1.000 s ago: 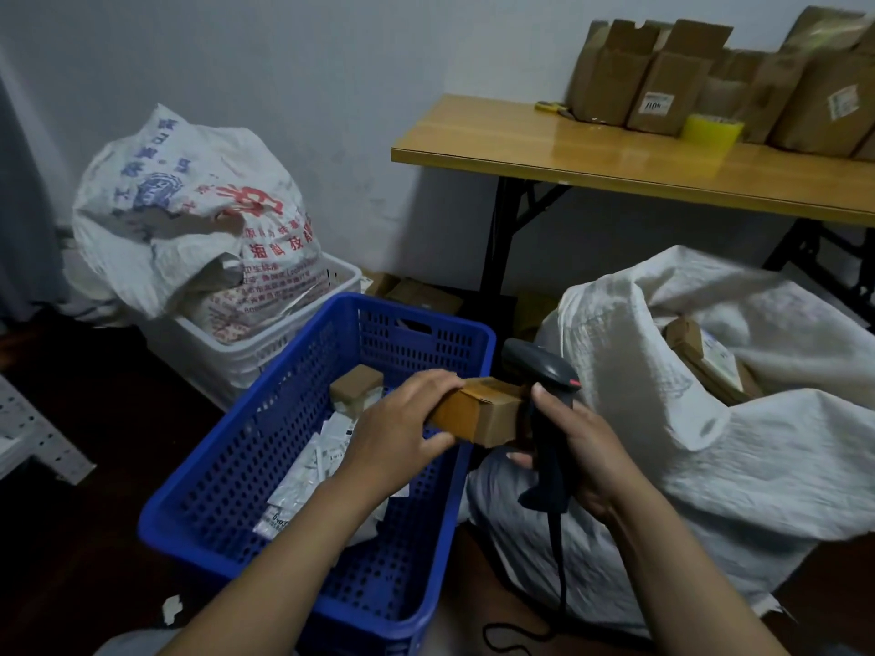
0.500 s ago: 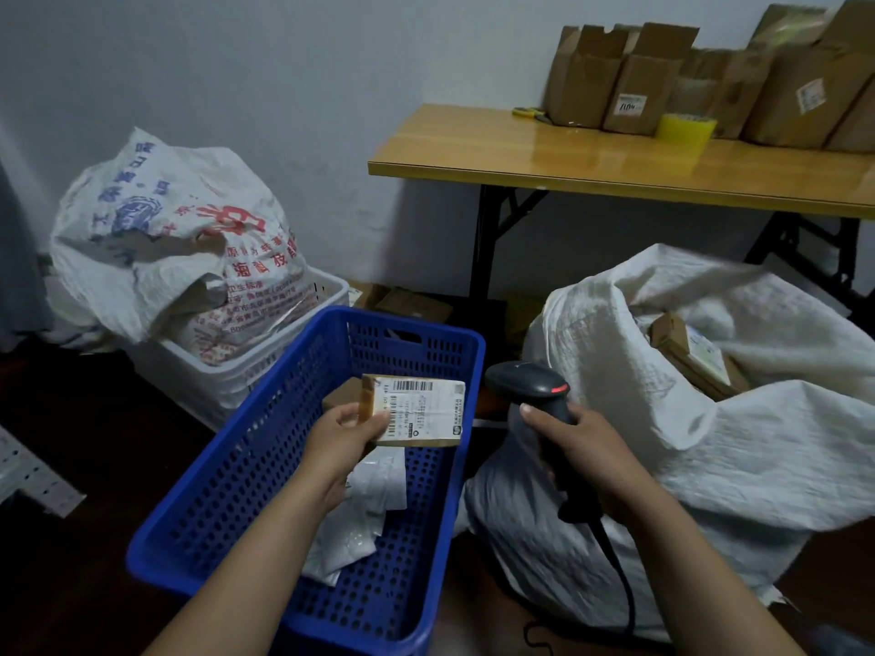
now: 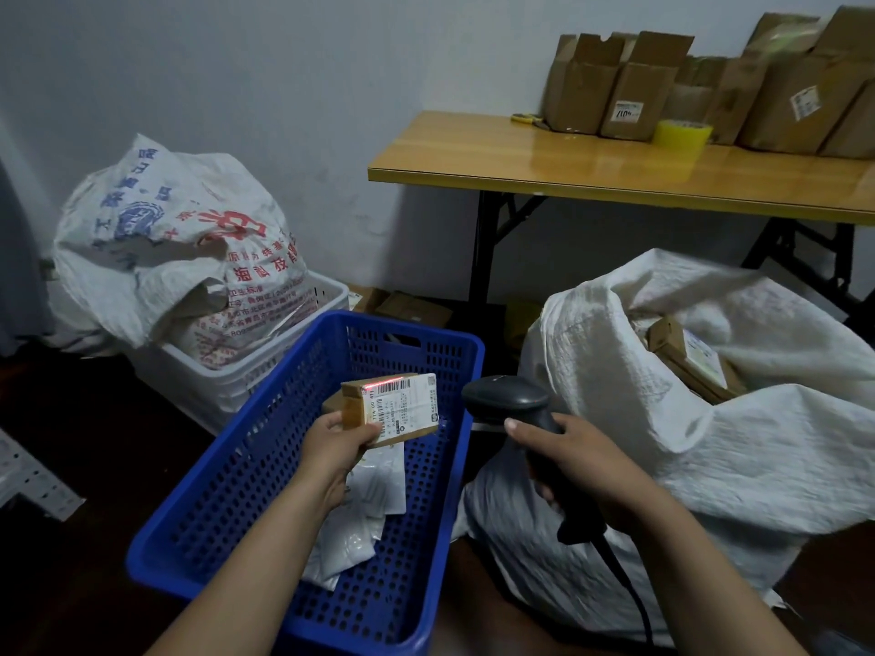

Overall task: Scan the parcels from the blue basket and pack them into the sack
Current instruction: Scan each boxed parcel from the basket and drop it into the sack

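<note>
The left hand (image 3: 338, 445) holds a small cardboard parcel (image 3: 393, 407) above the blue basket (image 3: 246, 466). Its fingers (image 3: 329, 421) and thumb are curled round the left end of the box. The white label on the parcel faces up, toward the camera, and a red scan line (image 3: 386, 384) lies across the top edge of the label. The right hand (image 3: 582, 461) grips a black barcode scanner (image 3: 509, 400) by its handle, with the fingers (image 3: 535, 435) wrapped round it. The head of the scanner points left at the parcel, near it but not touching. A black cable (image 3: 629, 589) hangs down from the handle.

White plastic mailers (image 3: 374, 485) lie on the bottom of the basket. Behind the held parcel there seems to be one more brown box (image 3: 331, 404), but it is mostly hidden. Just to the right of the basket stands the white sack (image 3: 615, 371), open at the top, with a labelled carton (image 3: 686, 352) lying in its mouth.

Behind the basket, a printed sack (image 3: 180, 248) sits in a white crate (image 3: 265, 371). On the worktop (image 3: 568, 168) stand cardboard boxes (image 3: 615, 87) and a roll of yellow tape (image 3: 682, 134).
</note>
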